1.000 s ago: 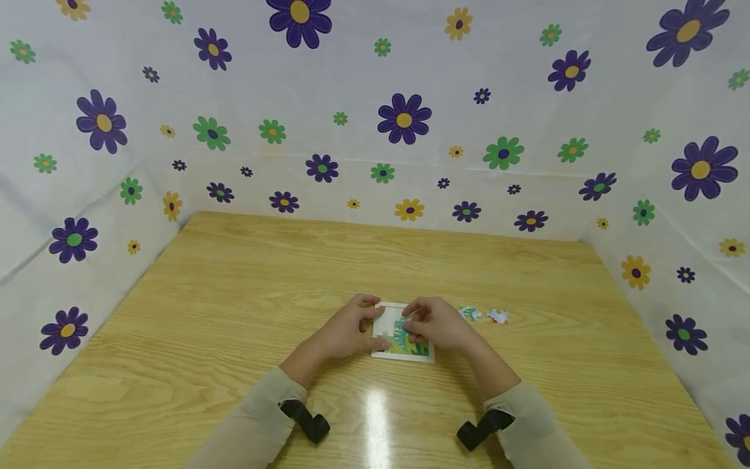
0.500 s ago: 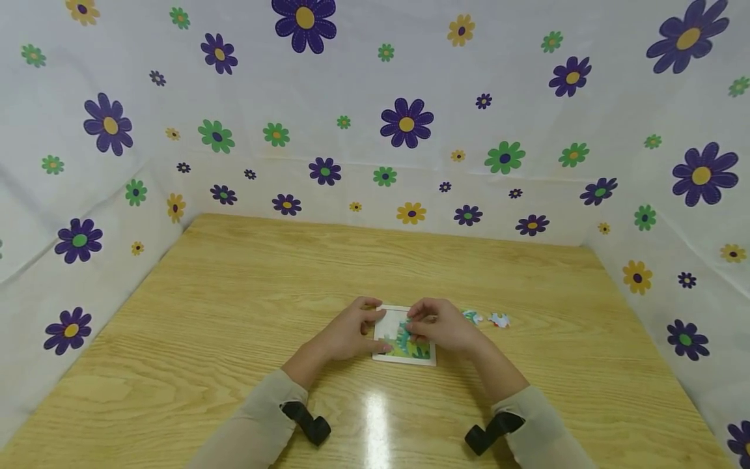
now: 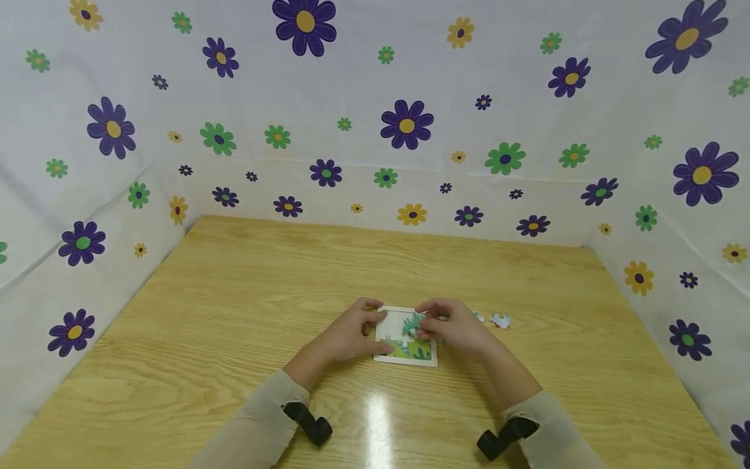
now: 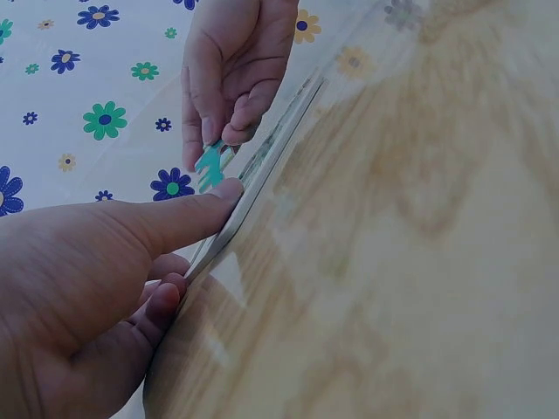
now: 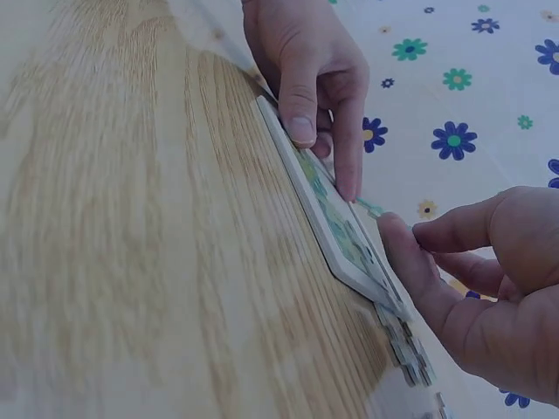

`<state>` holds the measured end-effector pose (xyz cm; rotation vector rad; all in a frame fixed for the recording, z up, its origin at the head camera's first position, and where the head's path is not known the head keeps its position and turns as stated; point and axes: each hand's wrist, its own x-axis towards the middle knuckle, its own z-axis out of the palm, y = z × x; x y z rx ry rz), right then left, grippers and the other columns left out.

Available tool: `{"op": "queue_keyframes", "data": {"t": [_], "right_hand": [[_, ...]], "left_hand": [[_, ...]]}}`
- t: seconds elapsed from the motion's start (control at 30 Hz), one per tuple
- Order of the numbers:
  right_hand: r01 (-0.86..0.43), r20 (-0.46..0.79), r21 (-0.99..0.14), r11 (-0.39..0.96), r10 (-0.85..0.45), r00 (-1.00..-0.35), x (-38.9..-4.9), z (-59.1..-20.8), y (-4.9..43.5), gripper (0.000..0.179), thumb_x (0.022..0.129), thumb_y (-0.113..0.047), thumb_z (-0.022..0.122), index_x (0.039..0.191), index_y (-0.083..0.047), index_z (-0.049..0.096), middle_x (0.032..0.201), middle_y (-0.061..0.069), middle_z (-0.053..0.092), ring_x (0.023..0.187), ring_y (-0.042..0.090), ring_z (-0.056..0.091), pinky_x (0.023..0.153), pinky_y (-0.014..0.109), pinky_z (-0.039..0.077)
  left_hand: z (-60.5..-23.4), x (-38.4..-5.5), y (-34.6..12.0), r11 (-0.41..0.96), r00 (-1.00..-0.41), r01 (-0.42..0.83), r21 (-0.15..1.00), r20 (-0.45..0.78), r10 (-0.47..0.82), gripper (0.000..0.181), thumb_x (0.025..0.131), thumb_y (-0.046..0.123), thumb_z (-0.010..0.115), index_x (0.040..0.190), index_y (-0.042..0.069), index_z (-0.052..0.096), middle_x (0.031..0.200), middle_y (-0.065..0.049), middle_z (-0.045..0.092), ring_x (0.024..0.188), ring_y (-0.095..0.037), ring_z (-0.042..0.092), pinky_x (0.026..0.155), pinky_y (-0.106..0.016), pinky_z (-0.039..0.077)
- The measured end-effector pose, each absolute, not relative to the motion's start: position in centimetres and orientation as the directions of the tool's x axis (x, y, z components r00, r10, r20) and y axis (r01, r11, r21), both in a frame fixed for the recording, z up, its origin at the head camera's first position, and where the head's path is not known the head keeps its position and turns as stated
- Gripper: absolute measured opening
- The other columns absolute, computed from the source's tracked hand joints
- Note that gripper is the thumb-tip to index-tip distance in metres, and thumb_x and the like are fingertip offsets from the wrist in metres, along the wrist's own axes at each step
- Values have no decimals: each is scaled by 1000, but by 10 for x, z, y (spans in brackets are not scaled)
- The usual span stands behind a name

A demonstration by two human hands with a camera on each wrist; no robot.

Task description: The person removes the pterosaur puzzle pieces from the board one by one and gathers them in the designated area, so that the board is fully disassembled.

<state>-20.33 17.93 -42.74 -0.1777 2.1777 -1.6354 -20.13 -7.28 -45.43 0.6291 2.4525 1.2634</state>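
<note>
A small square jigsaw puzzle tray [image 3: 405,361] with a white rim lies on the table, its near part filled with green picture pieces. My left hand [image 3: 348,335] holds the tray's left side, thumb over the near corner and fingers at the far one. Between thumb and fingers, my right hand [image 3: 454,326] pinches a teal puzzle piece [image 3: 411,324] above the right half of the tray. In the left wrist view, that teal piece [image 4: 211,166] stands tilted, raised off the tray. The far left of the tray shows its bare white base.
To the right of the tray lie loose puzzle pieces [image 3: 500,320], one partly hidden behind my right hand. The wood-grain table [image 3: 263,280] meets a white cloth [image 3: 351,85] with printed flowers at the back and both sides.
My right hand has moved slightly right, and the teal piece has come up and apart from the green pieces below it. My left hand keeps its hold on the tray.
</note>
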Motion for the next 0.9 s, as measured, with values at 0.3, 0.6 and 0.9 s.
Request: {"op": "queue_keyframes", "data": {"t": [0.3, 0.6, 0.9], "right_hand": [[212, -290, -940, 267, -303, -908, -198, -426, 192, 30, 101, -4, 57, 127, 10, 56, 104, 18, 65, 88, 17, 73, 80, 28, 59], [199, -283, -938, 283, -297, -912, -191, -426, 205, 34, 100, -7, 61, 129, 9, 56, 110, 20, 63, 95, 21, 73, 84, 29, 59], [190, -273, -934, 304, -262, -926, -184, -428, 216, 33, 99, -4, 60, 130, 10, 55, 114, 22, 62, 94, 19, 73, 82, 28, 59]], "left_hand": [[-456, -201, -72, 511, -860, 233, 827, -70, 506, 75, 86, 31, 81, 147, 2, 48, 157, -4, 33, 97, -18, 44, 80, -31, 40], [-455, -201, -73, 505, -855, 236, 831, -69, 513, 74, 86, 30, 80, 147, 2, 49, 158, -4, 33, 95, -17, 43, 78, -31, 39], [-455, -201, -73, 511, -854, 242, 825, -68, 516, 73, 87, 31, 80, 146, 2, 49, 158, -5, 31, 96, -17, 44, 79, -31, 39]]}}
